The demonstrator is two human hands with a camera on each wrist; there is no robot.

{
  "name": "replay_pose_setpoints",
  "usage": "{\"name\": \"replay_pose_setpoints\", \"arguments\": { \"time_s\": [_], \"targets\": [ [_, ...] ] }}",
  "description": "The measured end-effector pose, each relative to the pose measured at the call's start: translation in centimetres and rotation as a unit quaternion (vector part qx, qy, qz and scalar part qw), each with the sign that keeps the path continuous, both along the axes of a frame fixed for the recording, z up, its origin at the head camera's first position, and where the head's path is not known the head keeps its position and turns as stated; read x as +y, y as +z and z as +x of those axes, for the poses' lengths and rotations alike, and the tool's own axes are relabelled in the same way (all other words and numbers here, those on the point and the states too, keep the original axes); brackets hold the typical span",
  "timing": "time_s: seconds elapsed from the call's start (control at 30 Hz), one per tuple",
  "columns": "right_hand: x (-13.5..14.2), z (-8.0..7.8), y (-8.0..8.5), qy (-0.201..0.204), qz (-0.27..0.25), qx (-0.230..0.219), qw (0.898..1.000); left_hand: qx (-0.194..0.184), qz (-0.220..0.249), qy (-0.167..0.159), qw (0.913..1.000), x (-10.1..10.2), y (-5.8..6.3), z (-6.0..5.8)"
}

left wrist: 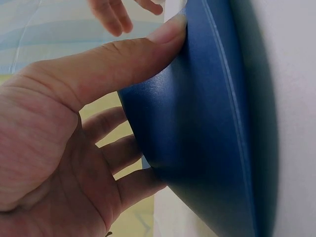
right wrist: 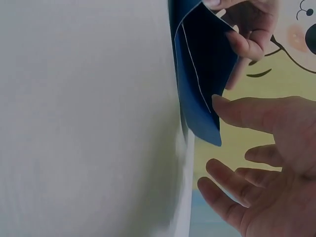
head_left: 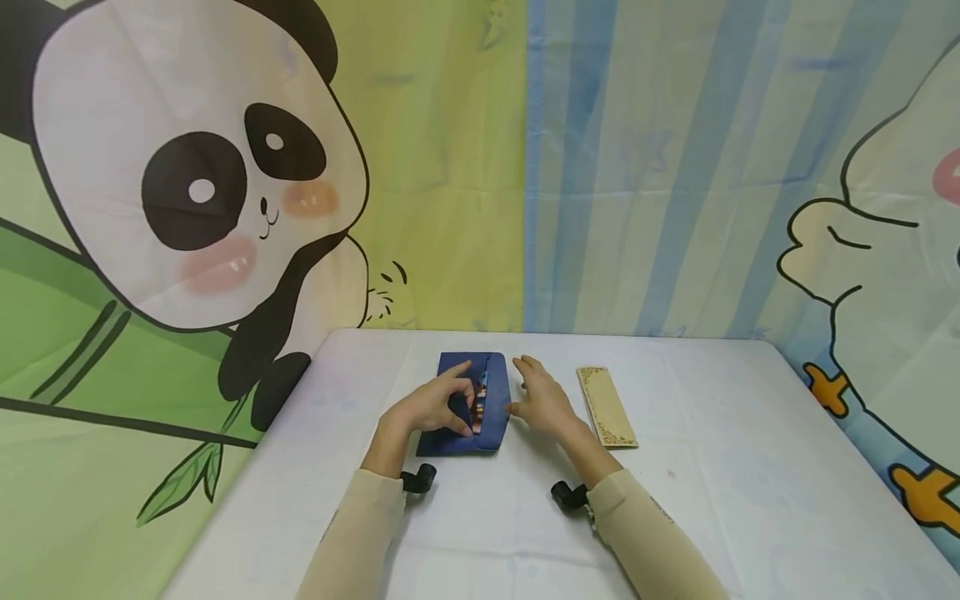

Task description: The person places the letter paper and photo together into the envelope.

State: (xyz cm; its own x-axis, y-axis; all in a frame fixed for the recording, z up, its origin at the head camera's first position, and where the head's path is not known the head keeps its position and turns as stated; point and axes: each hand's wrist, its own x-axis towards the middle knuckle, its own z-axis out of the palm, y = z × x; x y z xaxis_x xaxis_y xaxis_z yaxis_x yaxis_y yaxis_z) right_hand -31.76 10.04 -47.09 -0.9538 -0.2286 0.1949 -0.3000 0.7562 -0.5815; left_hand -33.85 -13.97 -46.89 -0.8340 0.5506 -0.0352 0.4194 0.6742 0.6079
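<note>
A dark blue envelope (head_left: 494,417) lies on the table with its flap side toward the right. A narrow strip of a colourful printed picture (head_left: 479,398) shows at its opening. My left hand (head_left: 437,403) grips the edge of the pocket and lifts it; in the left wrist view the thumb lies along the blue envelope (left wrist: 197,108) and the other fingers go behind its edge. Spread fingers mark my right hand (head_left: 542,402), beside the flap. In the right wrist view its thumb tip reaches the edge of the blue envelope (right wrist: 205,123).
To the right of my right hand lies a long beige card (head_left: 606,407) with ornamental patterns at its ends. Both things are on a white-covered table (head_left: 720,467). Behind it hangs a printed curtain (head_left: 637,167) with a panda at the left.
</note>
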Motion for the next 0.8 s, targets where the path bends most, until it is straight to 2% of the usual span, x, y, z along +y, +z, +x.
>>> {"name": "replay_pose_setpoints", "arguments": {
  "time_s": [0.33, 0.8],
  "targets": [
    [2.1, -0.4, -0.2, -0.005, -0.003, 0.004, 1.000, 0.008, -0.003, -0.001, 1.0000, 0.0, -0.1, 0.0],
    [7.1, -1.5, -0.6, -0.055, 0.009, -0.010, 0.998, 0.006, 0.000, -0.001, 1.0000, 0.0, -0.1, 0.1]
  ]
}}
